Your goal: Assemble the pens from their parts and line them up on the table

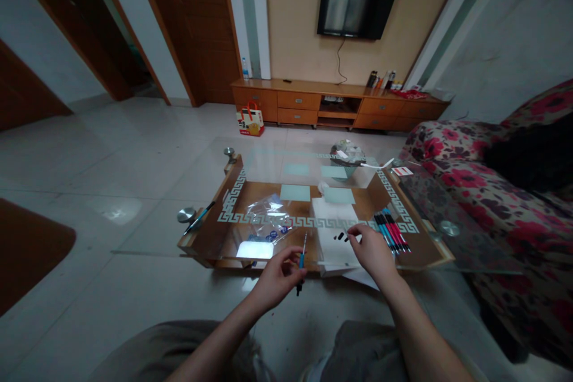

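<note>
At the far left edge of the glass surface (pixel 210 215) a lone pen (pixel 200 216) lies slanted, well apart from everything else. Further right sits a crumpled clear bag (pixel 267 213), with small blue bits (pixel 273 234) just in front of it and a bright glare patch on the glass nearby.

The left hand (pixel 278 274) hovers at the near edge of the surface, its fingers (pixel 293 259) pinched around a blue pen (pixel 302 262) held nearly upright, its dark end pointing down below the hand and its thin tip rising above it.

Just to the right lies a white sheet (pixel 333 221), with a few small black pieces (pixel 341 236) scattered on it. The right hand (pixel 371 249) rests over the sheet's right side, fingers (pixel 353 231) curled down onto one of the black pieces; whether they have actually gripped it cannot be told.

Right beside that hand a row of pens (pixel 393 231), blue and red, lies side by side on the glass. Beyond them, toward the far right corner, stands a bowl (pixel 348 152), and a small red-and-white card (pixel 401 171) lies near the edge. A floral sofa (pixel 492 191) borders the surface on the right.
</note>
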{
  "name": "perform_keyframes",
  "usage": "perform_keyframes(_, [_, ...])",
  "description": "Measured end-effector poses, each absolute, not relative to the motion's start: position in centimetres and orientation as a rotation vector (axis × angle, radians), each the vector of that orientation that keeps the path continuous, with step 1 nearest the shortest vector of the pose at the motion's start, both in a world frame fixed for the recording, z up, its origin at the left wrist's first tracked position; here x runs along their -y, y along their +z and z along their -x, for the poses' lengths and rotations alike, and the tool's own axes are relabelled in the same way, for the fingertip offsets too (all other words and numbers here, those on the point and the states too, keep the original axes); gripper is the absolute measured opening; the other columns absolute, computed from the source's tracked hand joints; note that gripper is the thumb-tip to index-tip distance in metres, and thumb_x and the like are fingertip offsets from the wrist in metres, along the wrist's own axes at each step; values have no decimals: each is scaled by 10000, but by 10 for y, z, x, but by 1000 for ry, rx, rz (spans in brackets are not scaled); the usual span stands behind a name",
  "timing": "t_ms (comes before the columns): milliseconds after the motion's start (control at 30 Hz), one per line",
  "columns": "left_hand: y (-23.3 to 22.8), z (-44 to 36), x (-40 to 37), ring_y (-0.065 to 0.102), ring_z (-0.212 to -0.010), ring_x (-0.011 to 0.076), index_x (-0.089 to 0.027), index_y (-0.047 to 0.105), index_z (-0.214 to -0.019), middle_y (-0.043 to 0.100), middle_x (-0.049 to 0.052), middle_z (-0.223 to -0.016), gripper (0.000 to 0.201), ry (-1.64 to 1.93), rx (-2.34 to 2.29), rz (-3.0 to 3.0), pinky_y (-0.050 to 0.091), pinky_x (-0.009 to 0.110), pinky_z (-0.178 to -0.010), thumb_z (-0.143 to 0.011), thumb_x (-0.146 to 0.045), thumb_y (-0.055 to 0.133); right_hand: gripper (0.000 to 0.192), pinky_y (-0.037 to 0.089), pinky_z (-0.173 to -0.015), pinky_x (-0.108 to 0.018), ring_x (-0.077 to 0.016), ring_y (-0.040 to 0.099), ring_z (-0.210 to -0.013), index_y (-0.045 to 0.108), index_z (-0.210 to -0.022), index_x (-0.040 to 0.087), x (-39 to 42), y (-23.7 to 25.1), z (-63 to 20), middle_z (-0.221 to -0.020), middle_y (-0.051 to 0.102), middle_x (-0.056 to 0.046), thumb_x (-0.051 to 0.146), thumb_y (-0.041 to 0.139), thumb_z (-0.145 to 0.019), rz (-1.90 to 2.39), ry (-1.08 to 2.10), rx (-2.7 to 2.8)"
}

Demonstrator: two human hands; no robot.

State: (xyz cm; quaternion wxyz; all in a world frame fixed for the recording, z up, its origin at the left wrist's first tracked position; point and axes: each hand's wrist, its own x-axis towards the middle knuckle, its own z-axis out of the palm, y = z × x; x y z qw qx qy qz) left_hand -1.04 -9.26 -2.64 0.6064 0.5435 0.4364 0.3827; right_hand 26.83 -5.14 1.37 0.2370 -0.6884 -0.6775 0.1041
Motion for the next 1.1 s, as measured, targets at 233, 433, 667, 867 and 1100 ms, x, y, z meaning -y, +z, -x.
perform_keyframes(233, [-24, 9, 93, 654, -714, 152, -187, 596, -1222, 614, 31, -880, 460, 836, -1006, -1263, 517, 267, -653, -787, -291, 704, 267, 486, -691, -320, -207, 648, -726, 703, -947, 191, 48, 28, -260, -900, 729, -83, 409, 581, -852, 1654, 439, 1540])
perform_keyframes(433, [-27, 8, 96, 613, -661, 119, -190, 639, -1199, 610, 48, -924, 424, 762, -979, -1348, 483, 235, -591, -788, -278, 695, 340, 503, -679, -317, -204, 641, -754, 722, -954, 175, 51, 32, -236, -904, 730, -90, 483, 646, -834, 1388, 844, 1445])
perform_keyframes(667, [-31, 8, 96, 597, -640, 107, -186, 646, -1202, 617, 55, -940, 422, 737, -982, -1384, 464, 221, -564, -791, -274, 683, 327, 494, -674, -313, -194, 628, -738, 743, -949, 187, 55, 32, -230, -896, 736, -79, 478, 663, -826, 1379, 882, 1477])
perform_keyframes(867, [-25, 8, 96, 590, -611, 103, -183, 652, -1187, 612, 49, -917, 413, 723, -979, -1379, 451, 213, -532, -788, -285, 681, 291, 489, -667, -304, -193, 635, -744, 749, -938, 197, 56, 35, -229, -913, 740, -72, 454, 667, -828, 1389, 895, 1510])
perform_keyframes(1100, [-28, 7, 96, 591, -602, 102, -181, 646, -1196, 623, 46, -907, 422, 716, -987, -1374, 459, 213, -534, -785, -271, 679, 303, 488, -662, -293, -182, 629, -737, 739, -961, 183, 55, 33, -230, -910, 736, -73, 448, 671, -832, 1387, 899, 1499])
